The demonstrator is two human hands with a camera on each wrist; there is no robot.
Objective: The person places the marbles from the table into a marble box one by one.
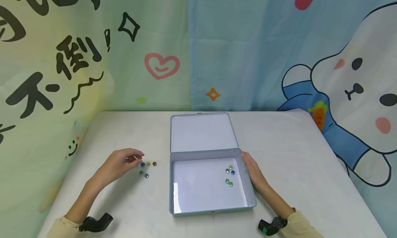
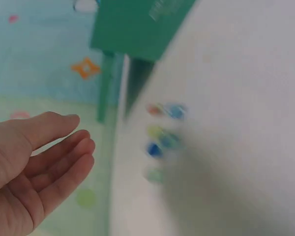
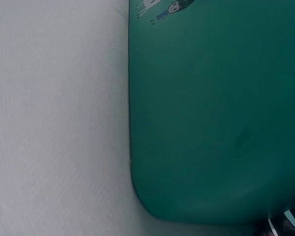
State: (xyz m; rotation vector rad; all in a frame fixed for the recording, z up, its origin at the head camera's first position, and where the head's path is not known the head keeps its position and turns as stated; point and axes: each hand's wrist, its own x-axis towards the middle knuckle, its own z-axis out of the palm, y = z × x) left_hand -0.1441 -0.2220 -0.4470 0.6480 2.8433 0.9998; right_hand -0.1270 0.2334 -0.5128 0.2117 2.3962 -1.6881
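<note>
My left hand [image 1: 126, 161] hovers over several glass marbles [image 1: 146, 176] on the table's left part. In the left wrist view, the left hand [image 2: 49, 169] has its thumb and bent fingers apart, with nothing visible between them; the marbles [image 2: 155, 149] look blurred. A rectangular box [image 1: 213, 211] stands in the middle, green outside and pale inside, its lid [image 1: 203, 133] folded back. Several marbles [image 1: 227, 181] lie inside, towards its right side. My right hand [image 1: 253, 169] rests against the box's right wall, with part of its fingers hidden. The right wrist view shows the green box wall [image 3: 211, 123].
A white cloth [image 1: 294, 145] covers the table. Behind it hangs a printed curtain [image 1: 223, 52] with a cartoon animal. A black wrist camera [image 1: 96, 223] sits on the left wrist, another wrist camera [image 1: 272, 226] on the right.
</note>
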